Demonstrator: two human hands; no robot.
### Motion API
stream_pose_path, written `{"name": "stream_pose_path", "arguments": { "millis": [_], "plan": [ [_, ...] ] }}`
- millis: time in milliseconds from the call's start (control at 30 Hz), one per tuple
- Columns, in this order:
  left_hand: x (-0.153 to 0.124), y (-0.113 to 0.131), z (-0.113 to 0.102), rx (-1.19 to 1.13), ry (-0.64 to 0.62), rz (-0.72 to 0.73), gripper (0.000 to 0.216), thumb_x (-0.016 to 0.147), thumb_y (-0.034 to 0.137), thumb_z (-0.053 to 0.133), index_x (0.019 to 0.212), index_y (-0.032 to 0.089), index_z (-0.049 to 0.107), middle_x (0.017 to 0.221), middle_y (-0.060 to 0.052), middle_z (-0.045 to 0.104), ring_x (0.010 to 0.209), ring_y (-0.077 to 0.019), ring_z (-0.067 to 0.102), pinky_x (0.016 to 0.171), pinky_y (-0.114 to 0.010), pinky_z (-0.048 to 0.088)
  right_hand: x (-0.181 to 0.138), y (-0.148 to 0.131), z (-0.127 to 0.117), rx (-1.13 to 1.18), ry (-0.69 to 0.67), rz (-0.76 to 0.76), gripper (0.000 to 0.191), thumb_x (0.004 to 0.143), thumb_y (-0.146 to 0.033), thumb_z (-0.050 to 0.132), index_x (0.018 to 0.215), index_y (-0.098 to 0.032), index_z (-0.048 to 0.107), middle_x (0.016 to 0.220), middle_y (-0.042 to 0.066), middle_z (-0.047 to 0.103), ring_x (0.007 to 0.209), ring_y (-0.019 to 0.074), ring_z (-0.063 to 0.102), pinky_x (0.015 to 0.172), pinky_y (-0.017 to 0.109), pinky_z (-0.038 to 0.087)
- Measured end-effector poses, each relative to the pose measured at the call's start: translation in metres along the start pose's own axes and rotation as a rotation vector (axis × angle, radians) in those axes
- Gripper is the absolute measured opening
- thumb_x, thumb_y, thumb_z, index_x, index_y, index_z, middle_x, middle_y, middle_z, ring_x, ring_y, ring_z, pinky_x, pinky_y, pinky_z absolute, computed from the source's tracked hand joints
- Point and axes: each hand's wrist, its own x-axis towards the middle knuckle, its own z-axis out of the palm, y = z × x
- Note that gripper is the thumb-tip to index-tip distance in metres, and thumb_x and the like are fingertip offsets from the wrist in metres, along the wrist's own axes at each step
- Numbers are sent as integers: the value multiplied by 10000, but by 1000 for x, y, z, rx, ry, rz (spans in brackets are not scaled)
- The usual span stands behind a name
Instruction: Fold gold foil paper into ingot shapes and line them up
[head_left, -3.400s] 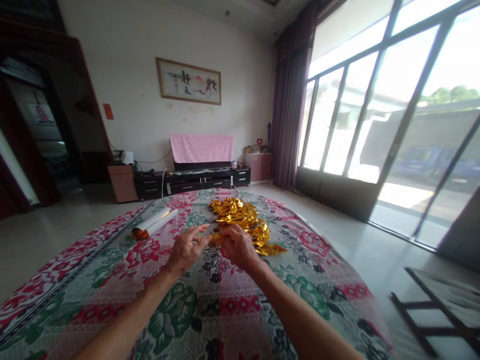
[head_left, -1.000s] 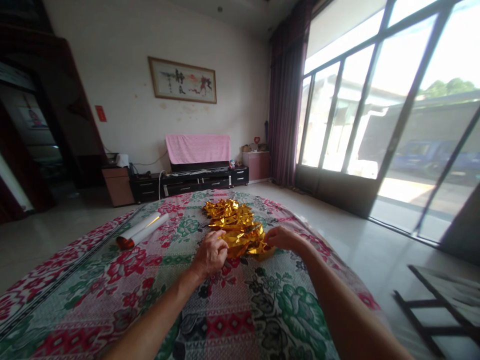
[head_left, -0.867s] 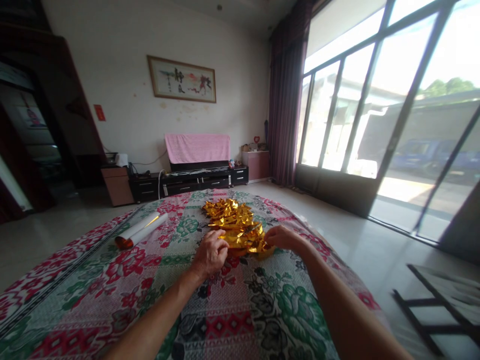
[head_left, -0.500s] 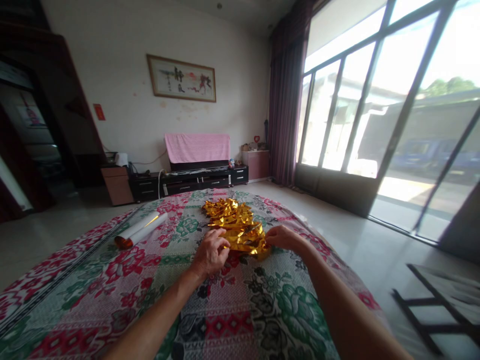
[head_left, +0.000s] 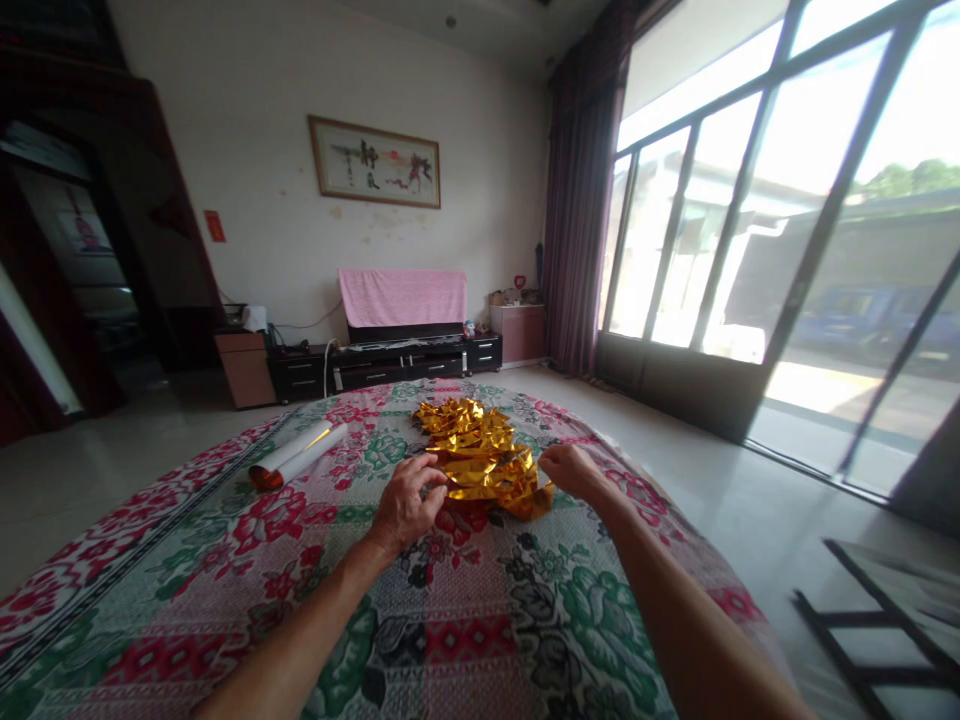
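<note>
A crumpled, pleated heap of shiny gold foil (head_left: 476,440) lies across the middle of the flowered cloth. My left hand (head_left: 409,500) is at its near left edge, with the thumb and fingers pinched on a fold of the foil. On the opposite side, my right hand (head_left: 574,472) has its fingers curled together at the foil's right edge; its fingertips are partly hidden. A loose end of foil hangs out just below the right fingertips. To the left lies a white roll (head_left: 304,455) with a gold-orange end.
The patterned cloth (head_left: 465,590) covers a rounded table. Beyond it stand a low black cabinet (head_left: 375,375) and a pink cloth (head_left: 405,297) draped over something. A dark-framed piece of furniture (head_left: 885,630) is at the lower right, beside large windows (head_left: 720,210).
My right hand has shifted slightly right and up, and the foil's near right end now sticks out farther. The left hand stays at the left edge. The view has shifted slightly.
</note>
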Motion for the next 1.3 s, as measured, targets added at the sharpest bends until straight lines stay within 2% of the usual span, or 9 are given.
{"name": "stream_pose_path", "arguments": {
  "millis": [133, 200, 333, 467, 667, 833, 933, 1133, 1300],
  "plan": [
    [-12, -26, -12, 103, 26, -107, 143, 724, 162, 529, 767, 189, 662, 1034, -77, 631, 1008, -205, 563, 917, -360, 436, -2, -36, 6, -79, 210, -70, 249, 752, -221, 422, 655, -144, 637, 560, 11, 538, 524, 88, 414, 498, 210, 238],
    [-19, -40, -18, 150, 27, -165, 167, 727, 145, 508, 763, 180, 668, 1001, -82, 642, 982, -200, 577, 897, -347, 447, -5, -66, 17, -56, 273, -196, 234, 769, -234, 431, 695, -163, 641, 669, 25, 588, 583, 97, 459, 542, 204, 272],
    [-30, -63, -35, 211, 22, -321, 198, 723, 116, 483, 778, 156, 669, 919, -86, 662, 912, -192, 600, 849, -318, 452, -17, -135, 63, 12, 174, -528, 225, 789, -201, 425, 717, -170, 636, 734, 38, 606, 658, 109, 513, 602, 197, 312],
    [-38, -83, -63, 270, 20, -517, 225, 775, 180, 455, 803, 162, 678, 841, -72, 678, 785, -175, 618, 723, -270, 446, -25, -184, 119, 70, 23, -680, 222, 743, -115, 443, 781, -165, 655, 780, 55, 639, 773, 134, 567, 689, 197, 351],
    [-42, -127, -106, 379, 132, -831, 278, 792, 257, 433, 831, 177, 697, 779, -89, 700, 759, -199, 638, 647, -254, 427, -12, -217, 174, 127, -18, -522, 266, 737, -110, 446, 873, -170, 667, 856, 65, 671, 843, 151, 598, 750, 209, 381],
    [-35, -156, -115, 256, 12, -1006, 217, 707, 306, 513, 684, 168, 679, 501, -46, 624, 566, -190, 620, 521, -238, 409, -4, -229, 193, 168, 9, -374, 260, 773, -165, 425, 854, -209, 667, 888, 51, 674, 841, 169, 607, 708, 227, 398],
    [-30, -165, -112, 211, -29, -1031, 240, 696, 356, 516, 668, 170, 665, 440, -28, 580, 477, -178, 592, 473, -235, 393, -6, -228, 198, 165, 47, -312, 259, 788, -196, 411, 853, -246, 656, 912, 28, 663, 850, 181, 600, 693, 245, 400],
    [-25, -175, -106, 135, -104, -1021, 226, 683, 347, 505, 604, 159, 602, 560, -34, 633, 430, -139, 565, 408, -207, 362, -9, -226, 198, 169, 29, -292, 254, 784, -207, 416, 871, -279, 644, 917, 10, 649, 846, 166, 588, 701, 242, 399],
    [-26, -184, -106, 143, -39, -984, 281, 696, 397, 481, 654, 167, 636, 569, -36, 648, 484, -159, 592, 448, -214, 390, -9, -227, 196, 190, 22, -274, 247, 781, -207, 424, 850, -273, 652, 903, 7, 658, 845, 162, 592, 689, 230, 398]
  ]
}}
